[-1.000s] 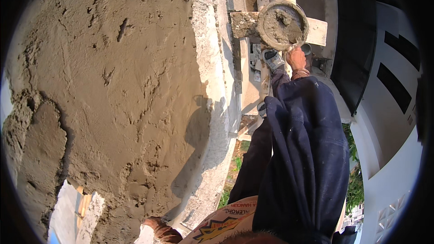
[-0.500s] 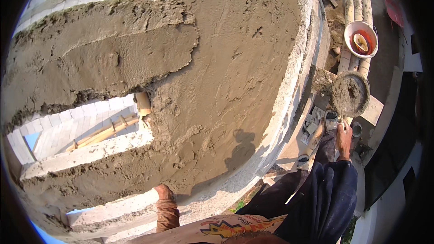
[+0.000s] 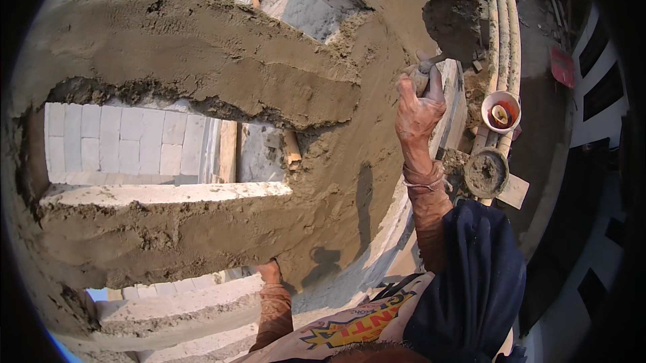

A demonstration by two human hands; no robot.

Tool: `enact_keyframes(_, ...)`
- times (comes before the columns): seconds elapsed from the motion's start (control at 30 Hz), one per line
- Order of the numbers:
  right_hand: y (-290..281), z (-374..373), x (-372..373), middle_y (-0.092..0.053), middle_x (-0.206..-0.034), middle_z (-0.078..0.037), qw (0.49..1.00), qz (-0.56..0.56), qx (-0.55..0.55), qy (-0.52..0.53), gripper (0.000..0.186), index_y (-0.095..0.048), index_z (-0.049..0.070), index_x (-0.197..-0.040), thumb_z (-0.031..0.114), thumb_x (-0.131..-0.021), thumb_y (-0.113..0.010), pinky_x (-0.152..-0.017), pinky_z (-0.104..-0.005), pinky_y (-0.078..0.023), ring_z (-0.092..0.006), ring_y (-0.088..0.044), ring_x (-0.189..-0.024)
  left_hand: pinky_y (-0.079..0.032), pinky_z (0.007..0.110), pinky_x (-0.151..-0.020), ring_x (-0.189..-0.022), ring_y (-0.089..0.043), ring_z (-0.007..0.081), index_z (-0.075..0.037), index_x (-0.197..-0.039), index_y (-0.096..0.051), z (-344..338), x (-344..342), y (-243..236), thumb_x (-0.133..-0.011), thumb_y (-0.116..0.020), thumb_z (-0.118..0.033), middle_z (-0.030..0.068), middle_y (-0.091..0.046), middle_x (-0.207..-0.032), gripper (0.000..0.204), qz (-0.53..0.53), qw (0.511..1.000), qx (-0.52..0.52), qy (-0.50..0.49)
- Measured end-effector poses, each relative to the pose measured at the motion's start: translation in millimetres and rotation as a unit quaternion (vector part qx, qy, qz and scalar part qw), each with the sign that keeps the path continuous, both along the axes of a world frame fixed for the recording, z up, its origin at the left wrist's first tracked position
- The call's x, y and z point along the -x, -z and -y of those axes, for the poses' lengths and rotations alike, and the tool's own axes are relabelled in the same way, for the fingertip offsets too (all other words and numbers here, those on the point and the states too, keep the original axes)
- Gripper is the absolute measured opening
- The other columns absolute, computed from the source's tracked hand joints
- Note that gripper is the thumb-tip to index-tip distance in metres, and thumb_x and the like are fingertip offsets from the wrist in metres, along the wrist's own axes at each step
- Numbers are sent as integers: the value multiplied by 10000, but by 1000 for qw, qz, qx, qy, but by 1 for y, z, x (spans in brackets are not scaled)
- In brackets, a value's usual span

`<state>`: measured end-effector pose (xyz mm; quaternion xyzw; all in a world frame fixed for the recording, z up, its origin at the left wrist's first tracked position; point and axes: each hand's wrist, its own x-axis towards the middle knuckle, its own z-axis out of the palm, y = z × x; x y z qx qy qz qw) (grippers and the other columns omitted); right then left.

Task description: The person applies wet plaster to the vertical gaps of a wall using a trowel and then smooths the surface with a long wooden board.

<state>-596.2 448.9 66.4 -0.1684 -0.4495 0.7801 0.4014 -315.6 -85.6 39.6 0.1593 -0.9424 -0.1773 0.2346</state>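
Note:
My right hand (image 3: 418,115) is raised beside the wall, its fingers wrapped round the handle of a trowel (image 3: 421,75). A thick, rough lump of wet grey mortar (image 3: 455,16) sits at the trowel's blade and hides most of it. Low on the left, my left hand (image 3: 270,273) holds the edge of a wall opening, its fingertips partly hidden by the edge. In front of me is the wall (image 3: 323,208), coated with damp mortar that is ragged along the openings. To the right stands a round pan of mortar (image 3: 486,173).
Bamboo poles (image 3: 499,20) run along the right side. A white bucket (image 3: 501,111) with a reddish inside and a small scoop stands near the pan. A board (image 3: 514,192) lies beside the pan. A bamboo stub (image 3: 291,150) protrudes at the middle opening.
My right hand has risen from the mortar pan to the wall, bringing up the trowel with a lump of mortar. The view has shifted; my left hand stays at the opening's edge.

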Motion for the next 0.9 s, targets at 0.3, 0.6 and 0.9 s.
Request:
enact_keyframes(0.3,18,72,-95,-583,-871,-29,954,-7,-66,-292,227,-624,-23,-1102,58,-894,-586,-677,-296,-503,-118,-556,-747,-386,502,-1088,-1246,-520,481,16,-1312,-599,81,-40,20,-965,-535,-196,267,-589,-1358,412,124,966,223,40)
enact_keyframes(0.6,16,-26,-65,-495,-687,-30,758,77,340,-551,309,-528,53,-1131,344,-1057,-453,-368,-270,-456,-106,-519,-488,-457,458,-1021,-1156,-595,400,-8,-1322,-604,6,-37,-16,-992,-511,-152,199,-630,-1307,372,199,943,266,25)
enact_keyframes(0.9,-63,-110,57,-644,-870,-268,706,156,-608,-326,270,-593,-35,-1002,211,-892,-603,-790,-513,-510,-470,-634,-883,-485,492,-964,-1128,-621,386,-47,-1292,-639,20,-44,-1,-970,-530,-221,203,-657,-1252,381,329,901,273,-76)
